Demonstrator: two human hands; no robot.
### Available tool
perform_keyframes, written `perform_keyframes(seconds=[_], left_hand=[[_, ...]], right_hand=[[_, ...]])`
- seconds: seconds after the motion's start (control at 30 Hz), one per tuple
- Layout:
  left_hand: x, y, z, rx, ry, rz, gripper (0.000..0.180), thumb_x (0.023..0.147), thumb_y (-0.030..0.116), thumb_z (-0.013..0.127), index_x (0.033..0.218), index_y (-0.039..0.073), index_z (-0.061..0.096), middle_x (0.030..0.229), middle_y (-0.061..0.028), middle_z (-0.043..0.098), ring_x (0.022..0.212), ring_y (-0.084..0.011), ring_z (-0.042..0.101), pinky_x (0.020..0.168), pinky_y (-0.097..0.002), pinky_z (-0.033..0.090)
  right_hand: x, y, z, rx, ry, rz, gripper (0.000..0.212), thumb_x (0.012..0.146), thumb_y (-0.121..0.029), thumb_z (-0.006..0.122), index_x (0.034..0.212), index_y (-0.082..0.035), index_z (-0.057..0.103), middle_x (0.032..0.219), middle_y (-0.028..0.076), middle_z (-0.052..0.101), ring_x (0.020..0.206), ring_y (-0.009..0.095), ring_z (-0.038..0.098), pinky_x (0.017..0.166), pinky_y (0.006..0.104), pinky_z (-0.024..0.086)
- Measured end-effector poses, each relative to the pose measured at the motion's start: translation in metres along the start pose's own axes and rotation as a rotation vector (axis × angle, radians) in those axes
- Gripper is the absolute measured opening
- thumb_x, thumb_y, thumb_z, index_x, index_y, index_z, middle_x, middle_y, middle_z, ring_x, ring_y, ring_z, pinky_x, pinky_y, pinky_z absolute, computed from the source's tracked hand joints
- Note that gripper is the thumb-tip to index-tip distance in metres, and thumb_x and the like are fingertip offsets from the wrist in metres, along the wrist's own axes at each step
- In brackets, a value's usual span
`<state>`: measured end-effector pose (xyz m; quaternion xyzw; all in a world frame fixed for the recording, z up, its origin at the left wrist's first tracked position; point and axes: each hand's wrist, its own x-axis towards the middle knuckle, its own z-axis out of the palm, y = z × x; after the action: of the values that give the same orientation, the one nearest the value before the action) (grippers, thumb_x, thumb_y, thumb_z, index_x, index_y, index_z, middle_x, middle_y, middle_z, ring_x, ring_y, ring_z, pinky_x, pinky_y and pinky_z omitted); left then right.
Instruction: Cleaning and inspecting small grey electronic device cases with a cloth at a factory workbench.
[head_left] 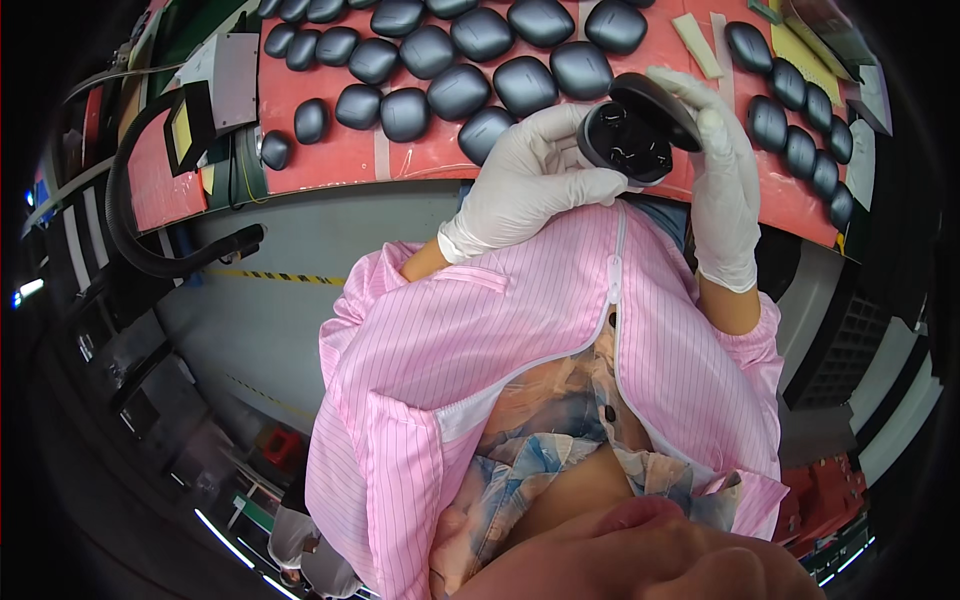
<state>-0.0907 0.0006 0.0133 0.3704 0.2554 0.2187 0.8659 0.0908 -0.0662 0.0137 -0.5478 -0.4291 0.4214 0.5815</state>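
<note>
Close to the front edge of the bench I hold a dark earbud charging case (628, 150) with its lid raised. Shaped black hollows with small shiny spots show inside it. My left hand (535, 178), in a white glove, grips the case's base from the left, thumb along the near side. My right hand (722, 165), also gloved, is at the right with its fingers around the raised lid (657, 108); some fingertips are hidden behind it. Beyond my hands, rows of closed grey-blue cases (458, 92) lie on the red mat (288, 172).
More closed cases (800, 152) stand in lines at the right end of the bench. A pale strip (697, 46) lies between the groups. To the left are a black flexible hose (125, 200), a black-framed piece (190, 128) and a grey box (222, 80). Yellow-black tape (285, 277) marks the floor.
</note>
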Motion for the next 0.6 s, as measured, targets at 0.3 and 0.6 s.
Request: perform_keyframes(seconds=[0.3,0.6], left_hand=[[0.0009,-0.0034,0.0015,0.06,0.029,0.022,0.052,0.082,-0.005,0.069,0.129,0.0,0.05,0.111,-0.0051,0.063,0.093,-0.0115,0.062,0.081,-0.0265,0.054],[0.0052,-0.0058,-0.0032,-0.016,-0.04,-0.032,0.048,0.087,0.001,0.065,0.131,0.0,0.048,0.108,-0.0113,0.066,0.091,-0.0187,0.067,0.075,-0.0261,0.055]], right_hand=[[-0.003,-0.0038,-0.0015,0.014,-0.017,-0.043,0.044,0.103,-0.034,0.041,0.119,0.002,0.058,0.111,0.009,0.063,0.103,0.015,0.058,0.091,0.0272,0.044],[-0.0066,-0.0013,-0.0004,0.034,0.013,0.023,0.04,0.102,-0.032,0.043,0.119,0.0,0.059,0.094,0.001,0.061,0.072,0.005,0.048,0.067,0.0197,0.042]])
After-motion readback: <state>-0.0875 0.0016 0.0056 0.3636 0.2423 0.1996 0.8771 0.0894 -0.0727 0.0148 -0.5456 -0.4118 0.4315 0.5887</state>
